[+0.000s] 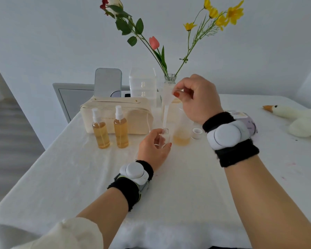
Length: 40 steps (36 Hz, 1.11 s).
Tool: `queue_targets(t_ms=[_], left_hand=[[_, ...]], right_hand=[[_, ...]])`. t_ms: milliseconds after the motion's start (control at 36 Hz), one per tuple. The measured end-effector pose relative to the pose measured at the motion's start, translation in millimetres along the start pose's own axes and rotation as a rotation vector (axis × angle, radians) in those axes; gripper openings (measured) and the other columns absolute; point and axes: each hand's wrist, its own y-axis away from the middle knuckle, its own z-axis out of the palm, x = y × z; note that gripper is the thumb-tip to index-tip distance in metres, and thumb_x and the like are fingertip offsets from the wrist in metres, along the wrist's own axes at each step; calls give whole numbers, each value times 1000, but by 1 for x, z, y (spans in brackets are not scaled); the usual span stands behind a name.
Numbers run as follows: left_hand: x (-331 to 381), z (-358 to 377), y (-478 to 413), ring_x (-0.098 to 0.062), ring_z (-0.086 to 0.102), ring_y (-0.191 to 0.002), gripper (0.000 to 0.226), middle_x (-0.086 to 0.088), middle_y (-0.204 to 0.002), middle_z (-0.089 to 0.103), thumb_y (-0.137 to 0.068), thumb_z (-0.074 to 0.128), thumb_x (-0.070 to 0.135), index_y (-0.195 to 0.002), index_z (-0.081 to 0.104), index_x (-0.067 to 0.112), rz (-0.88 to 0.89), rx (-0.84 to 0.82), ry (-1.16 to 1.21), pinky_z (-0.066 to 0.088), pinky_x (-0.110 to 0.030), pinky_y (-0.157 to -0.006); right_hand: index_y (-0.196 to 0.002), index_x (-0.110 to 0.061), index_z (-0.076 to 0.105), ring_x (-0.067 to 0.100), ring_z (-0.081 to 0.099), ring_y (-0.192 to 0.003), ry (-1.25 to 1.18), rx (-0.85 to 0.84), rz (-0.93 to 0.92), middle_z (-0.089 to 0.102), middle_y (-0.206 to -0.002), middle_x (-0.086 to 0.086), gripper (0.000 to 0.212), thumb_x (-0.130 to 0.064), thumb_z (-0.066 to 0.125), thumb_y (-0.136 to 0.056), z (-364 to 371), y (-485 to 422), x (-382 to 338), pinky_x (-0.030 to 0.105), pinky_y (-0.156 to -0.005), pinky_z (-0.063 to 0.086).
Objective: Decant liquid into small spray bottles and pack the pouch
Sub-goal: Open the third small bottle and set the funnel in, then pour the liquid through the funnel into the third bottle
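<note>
My left hand (153, 149) grips a small clear bottle (164, 136) that stands on the white tablecloth with its neck open. My right hand (196, 97) pinches the rim of a translucent funnel (167, 105) above it, and the funnel's spout reaches down to the bottle's mouth. Just right of the bottle stands a larger clear bottle (182, 133) with amber liquid low in its base. Two spray bottles (101, 131) (121, 130) full of amber liquid stand in front of a cream pouch (133, 115).
A white cap (196, 133) lies right of the larger bottle. Behind stand a glass vase (170, 81) with flowers, clear stacked drawers (142, 85) and a small mirror (107, 83). A plush goose (298, 119) lies at the right. The table's left edge (31, 166) runs diagonally.
</note>
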Motion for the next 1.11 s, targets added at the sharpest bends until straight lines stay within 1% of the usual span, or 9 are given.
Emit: queue_targets(t_ms=[361, 444, 556, 639, 750, 889, 944, 1028, 1111], left_hand=[[-2, 0, 0, 2, 62, -88, 41, 14, -95, 65, -82, 77, 16, -112, 56, 35, -27, -12, -23, 58, -30, -86], [-2, 1, -1, -6, 65, -93, 37, 8, -99, 68, -82, 78, 28, -114, 61, 23, -26, -18, 4, 59, -33, -85], [2, 2, -2, -17, 58, -75, 39, 1, -79, 61, -85, 65, 52, -87, 58, 14, 32, 11, 29, 53, -29, -69], [2, 1, -3, -7, 40, -60, 38, 10, -65, 42, -93, 67, 47, -72, 46, 24, 69, 59, 24, 37, -17, -58], [2, 3, -4, -6, 36, -56, 37, 14, -62, 37, -94, 68, 39, -69, 43, 27, 67, 104, 9, 34, -14, -55], [2, 2, -5, -5, 35, -54, 41, 8, -62, 37, -95, 67, 37, -68, 43, 19, 52, 123, 22, 32, -14, -54], [1, 1, -5, -10, 40, -57, 44, -4, -63, 46, -95, 67, 42, -71, 46, 11, 35, 107, 28, 35, -21, -56], [0, 0, -5, -36, 58, -74, 48, -23, -79, 61, -95, 65, 46, -75, 49, 5, 26, 97, 53, 47, -40, -64], [2, 0, -5, -39, 64, -84, 53, -28, -85, 62, -92, 62, 51, -76, 49, 2, 27, 93, 93, 52, -47, -73]], right_hand=[[-91, -29, 75, 6, 48, -71, 68, -156, -11, 57, -85, -9, 6, -24, 73, -92, 21, 32, 6, 28, -67, 42], [-91, -31, 74, 2, 48, -69, 84, -178, -8, 53, -80, -12, 5, -26, 73, -92, 27, 41, 7, 25, -63, 37], [-92, -32, 74, 2, 50, -71, 102, -195, 4, 53, -80, -12, 5, -28, 72, -93, 30, 50, 9, 23, -62, 39], [-94, -31, 75, 3, 52, -72, 77, -197, 16, 54, -81, -11, 5, -28, 72, -92, 29, 53, 9, 27, -67, 46], [-96, -31, 74, 1, 50, -69, 44, -191, 18, 53, -82, -11, 7, -26, 74, -91, 30, 59, 10, 25, -65, 44], [-117, -28, 67, -1, 47, -70, 1, -79, -10, 55, -82, -10, 29, -28, 72, -89, 30, 65, 11, 28, -67, 49], [-115, -23, 66, 4, 48, -70, -86, 26, 19, 56, -80, -8, 28, -25, 68, -88, 30, 68, 14, 31, -66, 49], [-108, -19, 63, 16, 51, -74, -252, 228, 139, 56, -81, -4, 26, -19, 61, -82, 29, 73, 21, 32, -68, 46], [-109, -18, 53, 15, 48, -86, -317, 383, 345, 49, -92, -9, 36, -18, 63, -74, 34, 78, 30, 32, -79, 46]])
